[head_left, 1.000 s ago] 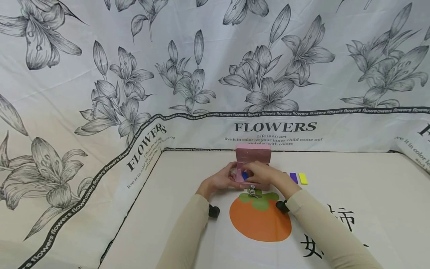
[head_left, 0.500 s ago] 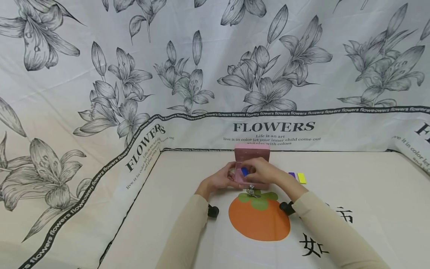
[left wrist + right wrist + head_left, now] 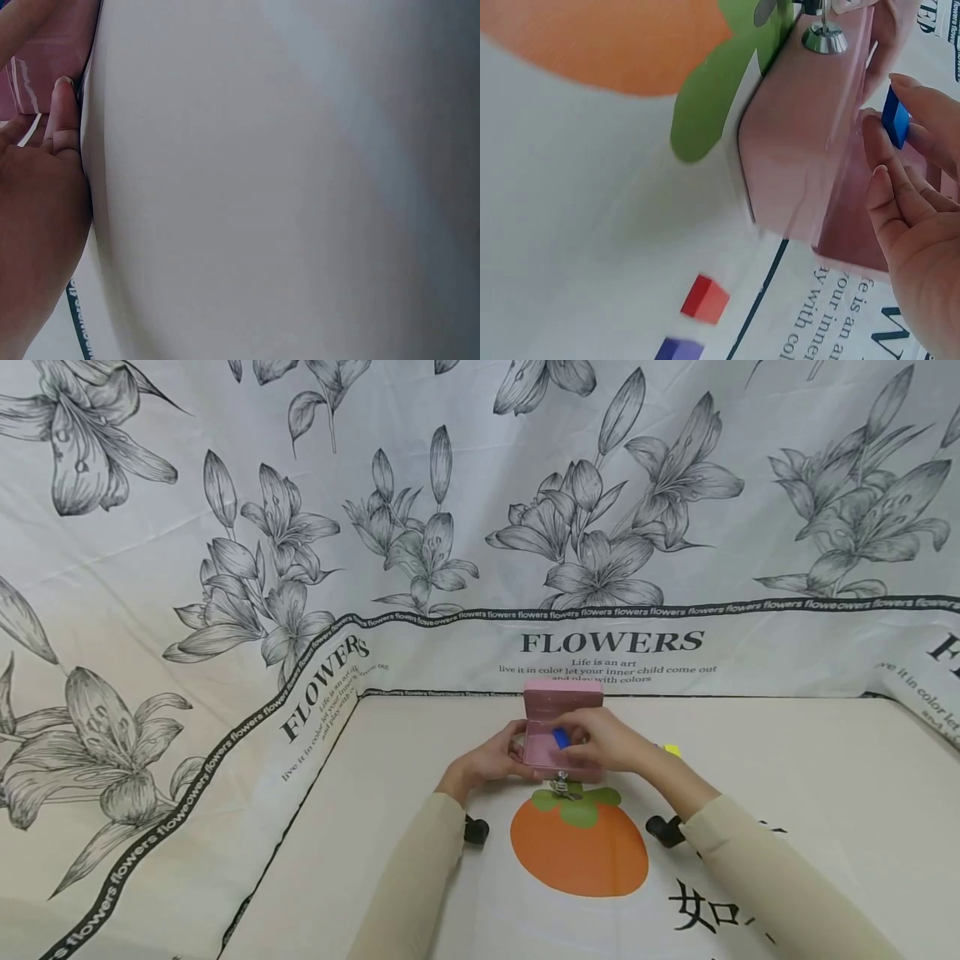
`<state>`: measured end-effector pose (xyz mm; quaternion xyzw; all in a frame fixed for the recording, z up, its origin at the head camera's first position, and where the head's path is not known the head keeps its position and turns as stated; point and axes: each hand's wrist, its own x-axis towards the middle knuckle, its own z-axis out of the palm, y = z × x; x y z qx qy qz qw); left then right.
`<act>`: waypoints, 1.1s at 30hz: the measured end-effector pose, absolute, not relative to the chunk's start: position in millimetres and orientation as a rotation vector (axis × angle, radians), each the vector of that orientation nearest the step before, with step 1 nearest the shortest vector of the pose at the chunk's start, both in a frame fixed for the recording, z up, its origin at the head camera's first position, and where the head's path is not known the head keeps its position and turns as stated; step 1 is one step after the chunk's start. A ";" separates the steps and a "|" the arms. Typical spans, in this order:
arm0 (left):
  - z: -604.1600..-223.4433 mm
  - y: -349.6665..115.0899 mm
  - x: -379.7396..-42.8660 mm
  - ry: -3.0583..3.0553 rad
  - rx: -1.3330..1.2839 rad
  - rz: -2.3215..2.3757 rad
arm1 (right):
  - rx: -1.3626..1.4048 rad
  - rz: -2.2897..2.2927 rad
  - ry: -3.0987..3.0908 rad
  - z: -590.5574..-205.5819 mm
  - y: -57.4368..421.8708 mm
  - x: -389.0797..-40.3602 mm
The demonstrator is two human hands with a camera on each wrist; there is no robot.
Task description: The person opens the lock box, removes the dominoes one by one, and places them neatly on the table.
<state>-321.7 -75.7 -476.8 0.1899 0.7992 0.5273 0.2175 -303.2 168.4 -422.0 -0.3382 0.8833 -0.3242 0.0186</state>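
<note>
A pink box stands in front of me with its lid raised at the back. My left hand holds the box by its left side, thumb toward the front. Between thumb and fingertips, my right hand pinches a small blue block over the box's interior. The right wrist view shows the same blue block tilted in the fingers, above the box's rim. A silver clasp sits on the front wall.
Right of the box lie a red block, a purple block and a yellow block, partly hidden behind the right forearm in the head view. An orange persimmon print marks the white tabletop cloth. A flower-printed curtain stands behind.
My right hand has moved to the right with the blue block, from the box's left part toward its middle. The left hand keeps its hold on the box.
</note>
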 end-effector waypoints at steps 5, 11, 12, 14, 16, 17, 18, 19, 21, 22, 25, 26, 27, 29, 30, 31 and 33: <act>-476.4 -76.0 -322.6 2.213 0.518 1.460 | -1.007 -0.982 2.766 -416.8 180.3 -298.5; -474.9 -76.5 -324.0 2.211 0.523 1.465 | -0.992 -0.956 2.793 -416.3 197.4 -296.2; -474.9 -76.4 -324.1 2.207 0.522 1.468 | -0.987 -0.951 2.798 -416.8 200.3 -295.6; -475.1 -76.3 -323.8 2.214 0.520 1.462 | -0.989 -0.938 2.804 -417.9 206.0 -294.2; -475.6 -75.9 -323.2 2.216 0.516 1.461 | -0.972 -0.929 2.809 -418.6 211.4 -291.9; -475.9 -75.6 -323.0 2.214 0.513 1.462 | -0.959 -0.926 2.812 -418.8 214.1 -290.4; -476.1 -75.4 -322.8 2.214 0.511 1.461 | -0.948 -0.931 2.809 -418.6 216.9 -289.0; -476.3 -75.2 -322.2 2.216 0.509 1.461 | -0.937 -0.931 2.807 -418.2 219.6 -287.6; -476.7 -74.8 -321.5 2.218 0.504 1.464 | -0.902 -0.929 2.809 -417.6 225.0 -285.5; -476.7 -74.7 -321.1 2.220 0.502 1.463 | -0.895 -0.927 2.810 -417.4 227.8 -284.7; -475.9 -74.7 -320.1 2.231 0.501 1.456 | -0.888 -0.907 2.824 -416.9 236.0 -282.9; -475.4 -74.7 -319.9 2.233 0.501 1.454 | -0.889 -0.902 2.831 -417.1 238.6 -282.4; -475.1 -74.8 -319.8 2.234 0.502 1.453 | -0.888 -0.895 2.838 -417.2 241.2 -281.7; -474.9 -74.9 -319.8 2.234 0.506 1.454 | -0.877 -0.889 2.846 -417.4 246.6 -280.3; -474.9 -74.9 -319.8 2.232 0.507 1.456 | -0.869 -0.887 2.852 -417.7 249.4 -279.6; -474.7 -74.8 -319.8 2.230 0.509 1.457 | -0.858 -0.882 2.859 -418.0 251.9 -278.9; -475.1 -74.8 -320.0 2.233 0.512 1.454 | -0.825 -0.873 2.863 -418.8 257.2 -277.7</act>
